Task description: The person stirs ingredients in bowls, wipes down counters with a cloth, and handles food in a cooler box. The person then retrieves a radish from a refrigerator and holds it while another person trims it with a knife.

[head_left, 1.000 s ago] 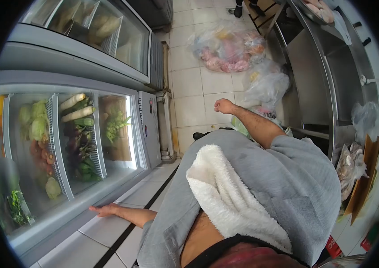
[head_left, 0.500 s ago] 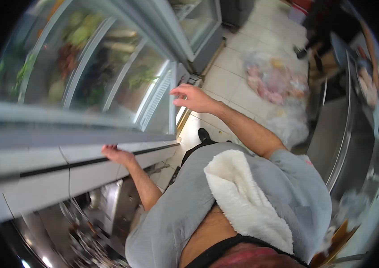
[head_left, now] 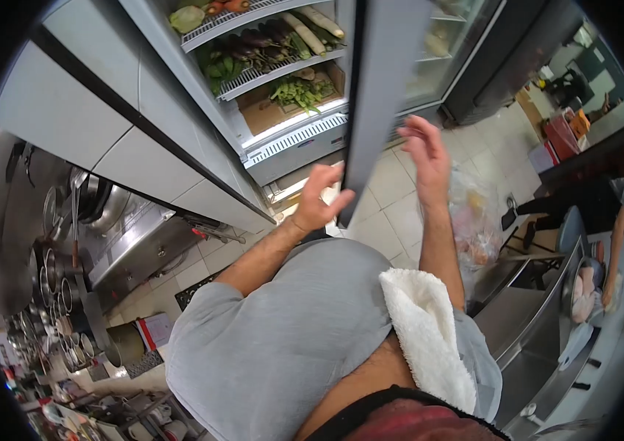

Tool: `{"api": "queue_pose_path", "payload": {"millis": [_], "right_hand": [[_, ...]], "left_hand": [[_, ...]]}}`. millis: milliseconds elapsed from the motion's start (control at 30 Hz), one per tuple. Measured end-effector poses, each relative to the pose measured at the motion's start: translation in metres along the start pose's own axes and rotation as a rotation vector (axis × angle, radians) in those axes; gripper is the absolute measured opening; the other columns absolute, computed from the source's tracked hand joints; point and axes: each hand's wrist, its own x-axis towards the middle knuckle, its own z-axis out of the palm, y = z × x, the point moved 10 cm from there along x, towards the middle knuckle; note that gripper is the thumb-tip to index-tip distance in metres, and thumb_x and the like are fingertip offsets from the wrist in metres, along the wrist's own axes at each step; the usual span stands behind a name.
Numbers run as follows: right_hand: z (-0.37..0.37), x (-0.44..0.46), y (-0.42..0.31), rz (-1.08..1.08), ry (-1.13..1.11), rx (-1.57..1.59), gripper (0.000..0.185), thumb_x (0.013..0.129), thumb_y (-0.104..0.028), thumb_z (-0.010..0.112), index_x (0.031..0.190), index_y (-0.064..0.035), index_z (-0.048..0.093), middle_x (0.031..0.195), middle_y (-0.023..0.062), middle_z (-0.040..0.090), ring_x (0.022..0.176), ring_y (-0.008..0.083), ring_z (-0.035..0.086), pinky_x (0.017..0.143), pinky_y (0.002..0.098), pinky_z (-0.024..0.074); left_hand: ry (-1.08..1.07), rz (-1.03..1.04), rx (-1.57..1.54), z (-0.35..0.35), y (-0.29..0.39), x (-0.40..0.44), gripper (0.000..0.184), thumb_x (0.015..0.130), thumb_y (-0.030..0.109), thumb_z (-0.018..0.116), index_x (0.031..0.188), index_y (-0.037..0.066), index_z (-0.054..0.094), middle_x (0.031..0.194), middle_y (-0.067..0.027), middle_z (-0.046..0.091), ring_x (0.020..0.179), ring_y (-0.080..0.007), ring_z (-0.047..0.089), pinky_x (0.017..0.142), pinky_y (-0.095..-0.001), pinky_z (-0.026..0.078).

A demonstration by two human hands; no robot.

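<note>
A glass-fronted fridge stands ahead, its door (head_left: 379,110) swung out and seen nearly edge-on. My left hand (head_left: 319,200) is at the door's near edge, thumb and fingers apart; whether it touches the door I cannot tell. On the door's other side, my right hand (head_left: 427,158) is raised with its fingers spread, holding nothing. Inside the fridge, a wire shelf (head_left: 275,73) carries eggplants (head_left: 257,45) and long white radishes (head_left: 303,33). Leafy greens (head_left: 303,92) lie in a cardboard-lined compartment below, and carrots (head_left: 227,7) sit on an upper shelf.
A clear plastic bag of pinkish contents (head_left: 476,220) lies on the tiled floor to the right. Beyond it, a co-worker's arm (head_left: 615,250) reaches to a bowl of raw meat (head_left: 582,294) by a steel sink (head_left: 525,331). Pans and ladles (head_left: 62,283) hang at left.
The fridge door has swung from across the shelves to edge-on, uncovering the vegetables. My left hand has risen to its edge; my right hand is now on its far side. The view has turned.
</note>
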Motion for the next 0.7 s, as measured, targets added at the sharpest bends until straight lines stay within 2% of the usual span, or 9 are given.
{"api": "queue_pose_path", "payload": {"millis": [67, 100, 233, 267, 333, 467, 567, 633, 700], "right_hand": [[-0.012, -0.006, -0.015, -0.019, 0.036, 0.001, 0.036, 0.088, -0.014, 0.057, 0.12, 0.0, 0.05, 0.113, 0.0058, 0.05, 0.102, 0.0141, 0.051, 0.082, 0.0255, 0.0435], [-0.02, -0.009, -0.027, -0.096, 0.083, 0.035, 0.041, 0.089, -0.018, 0.057, 0.124, 0.0006, 0.046, 0.114, 0.0062, 0.05, 0.105, 0.0149, 0.049, 0.084, 0.0269, 0.0421], [-0.047, -0.02, -0.043, -0.268, 0.261, 0.062, 0.067, 0.085, -0.034, 0.062, 0.132, 0.0034, 0.033, 0.119, 0.0086, 0.047, 0.11, 0.0179, 0.045, 0.091, 0.0317, 0.0372], [-0.049, -0.021, -0.043, -0.267, 0.263, 0.057, 0.067, 0.085, -0.034, 0.062, 0.132, 0.0034, 0.033, 0.119, 0.0086, 0.047, 0.11, 0.0179, 0.045, 0.091, 0.0317, 0.0372], [-0.053, -0.022, -0.056, -0.361, 0.313, -0.16, 0.075, 0.084, -0.038, 0.063, 0.134, 0.0038, 0.026, 0.126, 0.0099, 0.042, 0.112, 0.0187, 0.044, 0.094, 0.0309, 0.0351], [-0.083, -0.016, -0.058, -0.289, 0.522, -0.331, 0.072, 0.077, -0.025, 0.072, 0.13, 0.001, 0.03, 0.115, 0.0078, 0.047, 0.105, 0.0174, 0.046, 0.092, 0.03, 0.0355], [-0.111, -0.015, -0.048, -0.332, 0.659, -0.368, 0.061, 0.078, -0.016, 0.068, 0.126, 0.0002, 0.033, 0.115, 0.0128, 0.05, 0.098, 0.02, 0.051, 0.09, 0.0351, 0.0398], [-0.123, -0.016, -0.045, -0.358, 0.736, -0.387, 0.056, 0.078, -0.014, 0.066, 0.123, 0.0, 0.036, 0.109, 0.0146, 0.054, 0.096, 0.0203, 0.052, 0.088, 0.0355, 0.0422], [-0.134, -0.016, -0.042, -0.397, 0.762, -0.384, 0.062, 0.076, -0.02, 0.069, 0.123, 0.004, 0.036, 0.108, 0.0178, 0.053, 0.094, 0.0231, 0.052, 0.088, 0.0367, 0.0421]], "left_hand": [[-0.14, 0.025, 0.074, 0.028, 0.001, -0.009, 0.058, 0.073, 0.006, 0.068, 0.127, 0.005, 0.047, 0.096, -0.0115, 0.051, 0.088, -0.0241, 0.051, 0.076, -0.0331, 0.045], [-0.202, 0.095, 0.117, 0.04, 0.005, -0.012, 0.055, 0.074, 0.005, 0.066, 0.126, 0.006, 0.048, 0.1, -0.0133, 0.051, 0.092, -0.0275, 0.05, 0.08, -0.0358, 0.044], [-0.444, 0.03, 0.079, 0.075, -0.006, -0.032, 0.057, 0.072, -0.002, 0.06, 0.126, 0.01, 0.047, 0.102, -0.0127, 0.05, 0.093, -0.0272, 0.051, 0.079, -0.0348, 0.046], [-0.445, 0.03, 0.074, 0.079, -0.01, -0.032, 0.057, 0.072, -0.002, 0.06, 0.126, 0.01, 0.047, 0.102, -0.0127, 0.05, 0.093, -0.0272, 0.051, 0.079, -0.0348, 0.046], [-0.543, 0.179, 0.034, 0.092, 0.003, -0.028, 0.059, 0.069, -0.004, 0.059, 0.125, 0.012, 0.049, 0.099, -0.011, 0.052, 0.091, -0.0265, 0.053, 0.078, -0.0346, 0.046], [-0.596, 0.183, 0.098, 0.107, -0.045, 0.013, 0.052, 0.066, 0.002, 0.064, 0.117, 0.012, 0.054, 0.1, -0.01, 0.054, 0.092, -0.0262, 0.054, 0.081, -0.0384, 0.045], [-0.24, -0.035, 0.127, 0.085, -0.146, 0.088, 0.04, 0.069, 0.012, 0.065, 0.108, 0.005, 0.055, 0.1, -0.0142, 0.053, 0.09, -0.0307, 0.053, 0.081, -0.0388, 0.045], [-0.111, -0.402, 0.048, 0.073, -0.243, 0.128, 0.042, 0.073, 0.013, 0.067, 0.111, 0.002, 0.053, 0.101, -0.0131, 0.054, 0.084, -0.0221, 0.056, 0.075, -0.0325, 0.048], [0.055, -0.602, -0.027, 0.061, -0.334, 0.167, 0.048, 0.072, 0.014, 0.069, 0.114, 0.0, 0.052, 0.099, -0.0127, 0.056, 0.079, -0.0172, 0.057, 0.074, -0.0307, 0.048]]}}
